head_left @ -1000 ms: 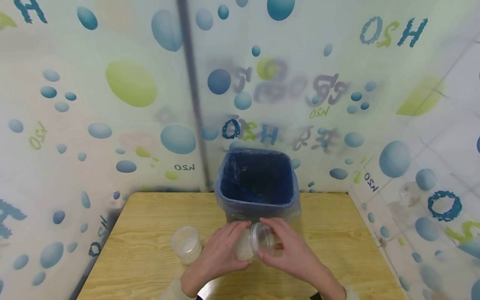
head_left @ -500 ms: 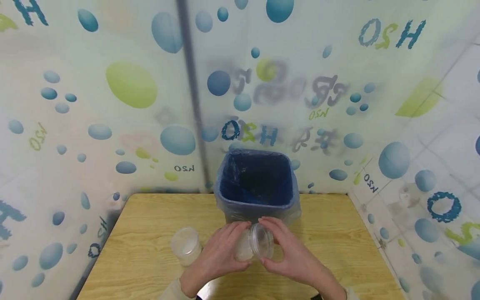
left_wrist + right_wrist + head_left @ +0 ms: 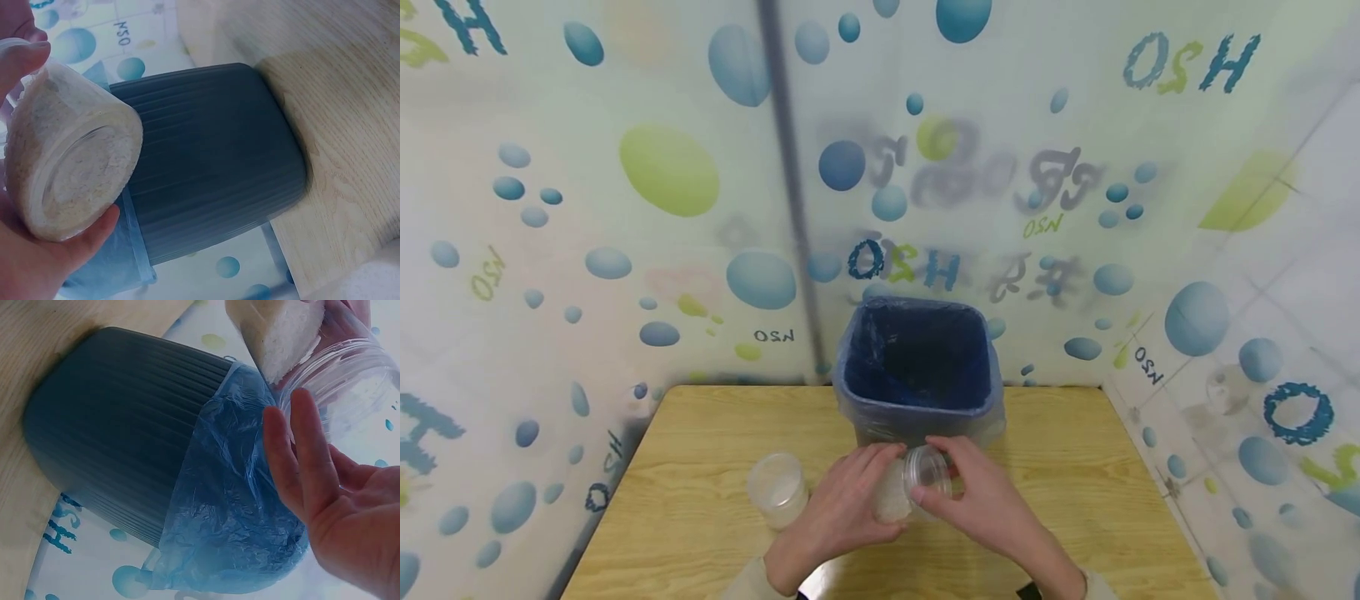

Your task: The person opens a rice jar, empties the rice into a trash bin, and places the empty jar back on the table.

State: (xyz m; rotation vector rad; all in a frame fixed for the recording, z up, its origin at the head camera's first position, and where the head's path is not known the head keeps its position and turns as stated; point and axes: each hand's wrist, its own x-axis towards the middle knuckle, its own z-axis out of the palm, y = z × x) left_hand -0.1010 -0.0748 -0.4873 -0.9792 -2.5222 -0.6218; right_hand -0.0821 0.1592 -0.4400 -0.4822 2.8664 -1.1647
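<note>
Around the sideways clear jar (image 3: 891, 495), left hand (image 3: 841, 507) opposite right hand (image 3: 982, 498).

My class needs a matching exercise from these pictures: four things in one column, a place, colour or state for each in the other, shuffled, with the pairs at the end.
Things
1. trash bin
2. bin liner
3. jar with threaded neck
4. second clear container

Descriptions
A. tilted, with pale contents inside
B. standing on the wood-grain tabletop, left of the bin in the head view
C. dark, with ribbed outer sides
D. blue, thin and folded down over a rim

Right pairs: 1-C, 2-D, 3-A, 4-B
</note>
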